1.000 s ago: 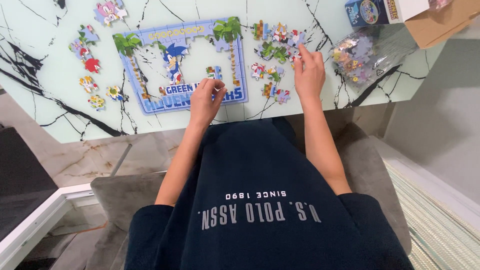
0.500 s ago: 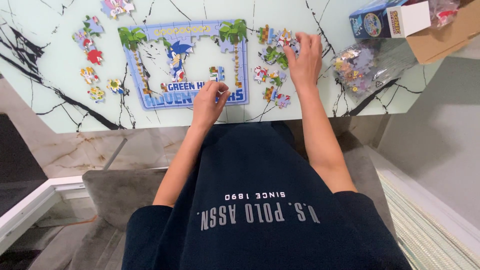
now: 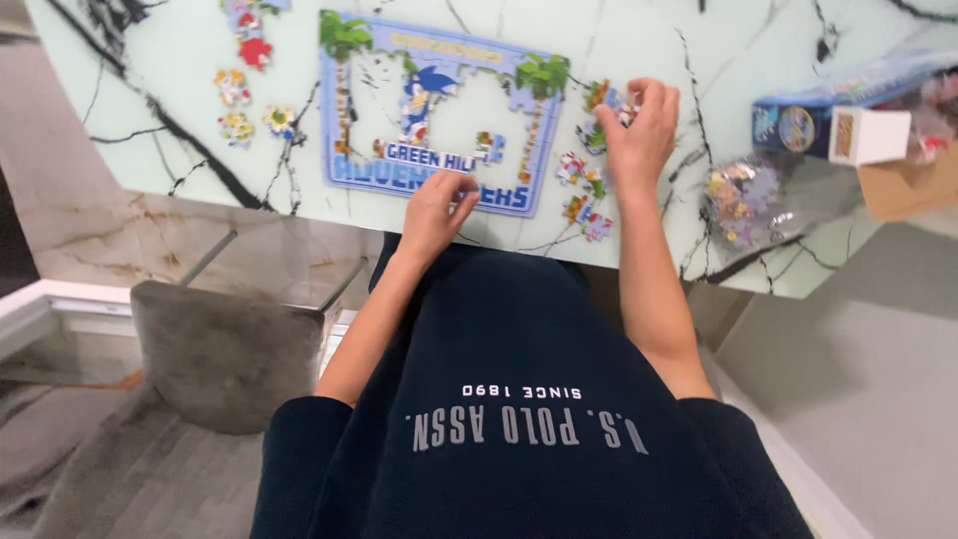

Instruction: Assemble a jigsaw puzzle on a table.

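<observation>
Jigsaw puzzle (image 3: 439, 110) lies flat on marble table (image 3: 160, 60): blue border closed, palms and central figure in, large gaps inside unfilled. Right of it, loose pieces (image 3: 584, 175); right hand (image 3: 639, 135) pinches one there. Left hand (image 3: 434, 210) at puzzle's lower edge, fingers curled; hold unclear. Bagged pieces (image 3: 743, 200) further right.
</observation>
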